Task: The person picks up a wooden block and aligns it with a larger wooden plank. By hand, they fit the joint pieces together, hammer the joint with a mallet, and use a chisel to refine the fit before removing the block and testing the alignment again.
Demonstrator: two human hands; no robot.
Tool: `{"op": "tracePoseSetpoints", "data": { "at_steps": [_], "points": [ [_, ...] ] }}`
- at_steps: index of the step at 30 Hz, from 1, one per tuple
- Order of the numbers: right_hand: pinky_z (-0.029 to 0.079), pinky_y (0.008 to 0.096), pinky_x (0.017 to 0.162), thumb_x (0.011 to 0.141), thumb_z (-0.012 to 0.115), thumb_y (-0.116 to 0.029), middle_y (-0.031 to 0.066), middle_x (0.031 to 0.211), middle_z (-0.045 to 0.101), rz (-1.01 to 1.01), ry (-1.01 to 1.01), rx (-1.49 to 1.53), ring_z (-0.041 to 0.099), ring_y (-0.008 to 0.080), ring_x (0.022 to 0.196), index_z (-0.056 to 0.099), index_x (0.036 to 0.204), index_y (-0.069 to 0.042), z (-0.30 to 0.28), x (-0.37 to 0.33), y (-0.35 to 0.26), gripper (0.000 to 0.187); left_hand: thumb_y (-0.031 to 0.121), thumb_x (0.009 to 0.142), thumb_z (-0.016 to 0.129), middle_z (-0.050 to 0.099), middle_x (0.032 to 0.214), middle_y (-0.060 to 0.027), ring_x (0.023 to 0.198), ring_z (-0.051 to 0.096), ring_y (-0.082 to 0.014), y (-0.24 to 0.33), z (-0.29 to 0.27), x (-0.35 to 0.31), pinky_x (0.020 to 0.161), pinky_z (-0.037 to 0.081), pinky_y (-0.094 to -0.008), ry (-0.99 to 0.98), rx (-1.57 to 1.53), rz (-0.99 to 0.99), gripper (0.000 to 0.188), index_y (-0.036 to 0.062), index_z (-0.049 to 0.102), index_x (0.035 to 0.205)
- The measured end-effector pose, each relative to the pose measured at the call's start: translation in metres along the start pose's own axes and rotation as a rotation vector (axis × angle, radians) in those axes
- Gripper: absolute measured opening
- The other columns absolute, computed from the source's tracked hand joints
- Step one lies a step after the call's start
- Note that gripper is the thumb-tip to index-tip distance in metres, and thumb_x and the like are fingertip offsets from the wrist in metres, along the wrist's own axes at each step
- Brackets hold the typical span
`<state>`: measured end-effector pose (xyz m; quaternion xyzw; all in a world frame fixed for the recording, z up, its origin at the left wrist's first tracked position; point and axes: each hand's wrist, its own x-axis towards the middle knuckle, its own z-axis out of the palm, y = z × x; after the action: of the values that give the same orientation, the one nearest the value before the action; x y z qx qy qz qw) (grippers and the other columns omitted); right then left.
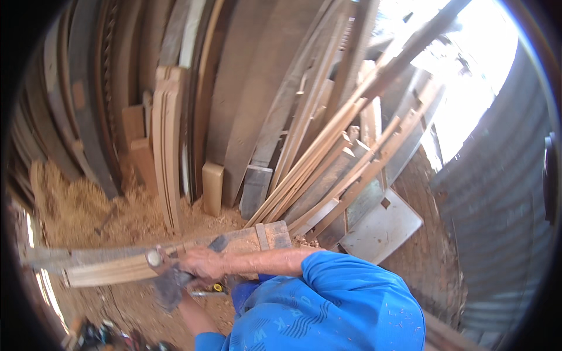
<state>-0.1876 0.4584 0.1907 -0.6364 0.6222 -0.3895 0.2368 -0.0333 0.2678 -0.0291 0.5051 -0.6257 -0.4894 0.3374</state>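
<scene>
Head view. The workpiece (108, 272), a pale grooved timber, lies along the left part of the bench (243, 238). The right hand (202, 263) is over the bench at the workpiece's near end, fingers bent beside a round-ended tool (154, 258); whether they are clamped on it cannot be told. The left hand (182, 294) is at the bench's near edge, mostly hidden by a grey cloth-like item (168, 288); its grip cannot be determined.

The bench is a rough, worn board with a cross strip (261, 236) near its right end. Beyond it, boards (246, 82), grooved pieces (165, 140) and a block (212, 188) stand upright. Shavings (82, 205) cover the ground beyond its left half. Right of the bench are slanting strips (319, 161), a pale panel (383, 228) and, farther off, corrugated sheeting (497, 205).
</scene>
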Motion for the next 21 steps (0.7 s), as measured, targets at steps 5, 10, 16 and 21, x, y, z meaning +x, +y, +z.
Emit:
{"op": "tracePoseSetpoints", "data": {
  "at_steps": [5,10,16,21],
  "points": [
    [0.050,0.0498,0.077,0.073,0.079,-0.019,0.0151,0.089,0.068,-0.009,0.352,0.122,0.065,0.0395,0.093,0.066,0.097,-0.009,0.034,-0.051,0.001,0.029,0.028,0.093,0.075,0.064,0.126,-0.0208,0.114,0.063,-0.0255,0.014,0.014,0.021,0.094,0.054,-0.0377,-0.116,-0.066,-0.060,0.077,-0.0030,0.032,0.149],
    [0.050,0.0467,0.083,0.073,0.075,-0.016,0.0190,0.099,0.069,0.270,0.233,0.243,0.064,0.0400,0.097,0.066,0.103,-0.005,0.023,-0.081,-0.019,0.034,0.026,0.093,0.074,0.063,0.121,-0.0201,0.109,0.064,-0.0241,0.019,0.008,0.034,0.092,0.054,-0.0355,-0.208,0.075,-0.024,0.078,-0.0051,0.027,0.148],
    [0.047,0.0415,0.098,0.073,0.076,-0.018,0.0189,0.115,0.068,0.331,0.346,0.313,0.062,0.0337,0.109,0.064,0.118,-0.002,0.052,-0.119,0.007,0.049,0.011,0.079,0.073,0.069,0.104,-0.0215,0.100,0.069,-0.0290,0.053,0.016,0.020,0.085,0.054,-0.0382,-0.583,0.399,0.167,0.056,-0.0007,0.053,0.130],
    [0.046,0.0397,0.103,0.073,0.081,-0.014,0.0131,0.122,0.066,0.361,0.591,0.474,0.059,0.0243,0.112,0.062,0.125,-0.002,0.087,-0.137,0.038,0.057,0.021,0.073,0.068,0.068,0.111,-0.0300,0.103,0.069,-0.0378,-0.022,-0.005,0.006,0.088,0.055,-0.0434,-0.952,1.012,0.039,0.104,-0.0005,0.013,0.159]
  ]
}}
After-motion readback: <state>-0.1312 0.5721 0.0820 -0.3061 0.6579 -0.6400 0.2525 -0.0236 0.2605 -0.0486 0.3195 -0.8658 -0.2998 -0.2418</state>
